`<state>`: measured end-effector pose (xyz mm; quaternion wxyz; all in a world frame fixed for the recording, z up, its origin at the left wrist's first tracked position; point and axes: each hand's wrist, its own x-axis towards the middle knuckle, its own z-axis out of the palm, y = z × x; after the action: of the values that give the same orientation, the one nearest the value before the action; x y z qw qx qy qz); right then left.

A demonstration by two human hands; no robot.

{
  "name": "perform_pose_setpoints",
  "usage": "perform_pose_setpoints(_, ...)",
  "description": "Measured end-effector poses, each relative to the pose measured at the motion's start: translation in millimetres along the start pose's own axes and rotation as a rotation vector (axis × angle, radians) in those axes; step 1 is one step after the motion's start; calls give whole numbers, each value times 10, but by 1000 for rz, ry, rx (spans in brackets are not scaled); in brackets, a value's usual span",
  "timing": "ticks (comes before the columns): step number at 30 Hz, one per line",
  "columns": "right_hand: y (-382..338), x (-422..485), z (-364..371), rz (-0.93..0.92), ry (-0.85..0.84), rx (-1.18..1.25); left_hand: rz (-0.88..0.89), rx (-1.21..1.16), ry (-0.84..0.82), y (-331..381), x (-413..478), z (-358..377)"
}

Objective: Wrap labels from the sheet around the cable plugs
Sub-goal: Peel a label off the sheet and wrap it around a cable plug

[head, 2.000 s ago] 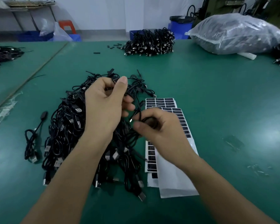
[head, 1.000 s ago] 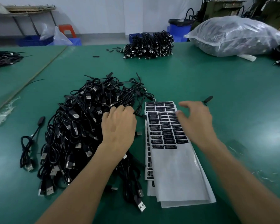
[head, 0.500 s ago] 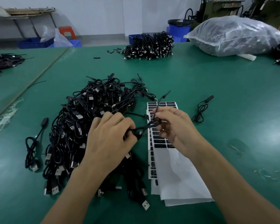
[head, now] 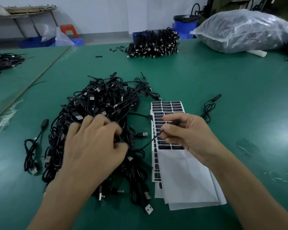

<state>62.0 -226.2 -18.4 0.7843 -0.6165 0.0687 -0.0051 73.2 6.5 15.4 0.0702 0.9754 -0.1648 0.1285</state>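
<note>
Rearward, a clear bag (head: 243,32) holds dark cables (head: 256,39); right hand (head: 188,138) pinches a cable (head: 149,142).

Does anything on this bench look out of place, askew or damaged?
Nothing plainly damaged. Small black pieces lie loose beside the far cable bundle, one cable sits apart right of the label sheets, and those sheets are fanned unevenly.

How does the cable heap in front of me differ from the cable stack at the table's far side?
The near cable heap is loose and tangled, plugs pointing every way; the far cable stack is compact, its plugs lined up along the front. The near heap lies beside the label sheet with the left hand on it; the far stack lies untouched. Both are black cables with silver USB plugs.
</note>
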Motion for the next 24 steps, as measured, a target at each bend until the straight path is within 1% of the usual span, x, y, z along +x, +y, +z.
perform_pose_setpoints(2,8,-8,14,-58,25,-77,41,-165,-23,222,104,-26)
perform_pose_setpoints(5,10,-34,20,-161,54,-155,97,-457,-245,500,290,121)
perform_pose_setpoints(6,-1,-45,4,-178,67,-162,122,-559,-296,561,326,198)
perform_pose_setpoints(7,-14,-54,-21,-178,89,-159,142,-659,-304,596,351,274)
perform_pose_setpoints(9,-30,-50,-83,-139,141,-143,195,-766,-249,617,381,396)
perform_pose_setpoints(12,-32,-7,-143,-71,139,-168,256,-794,-175,630,380,523)
perform_pose_setpoints(15,-79,-6,-206,16,117,-196,253,-774,-123,599,366,597)
perform_pose_setpoints(17,-126,-18,-297,45,217,-279,206,-762,-125,591,336,618)
perform_pose_setpoints(19,-143,-28,-414,25,356,-422,144,-766,-176,621,306,631)
perform_pose_setpoints(20,-146,-32,-465,18,404,-456,117,-771,-217,645,292,646)
perform_pose_setpoints(22,-144,-38,-523,41,444,-473,74,-782,-270,688,272,692)
perform_pose_setpoints(24,-137,-37,-543,97,437,-511,39,-791,-273,693,275,736)
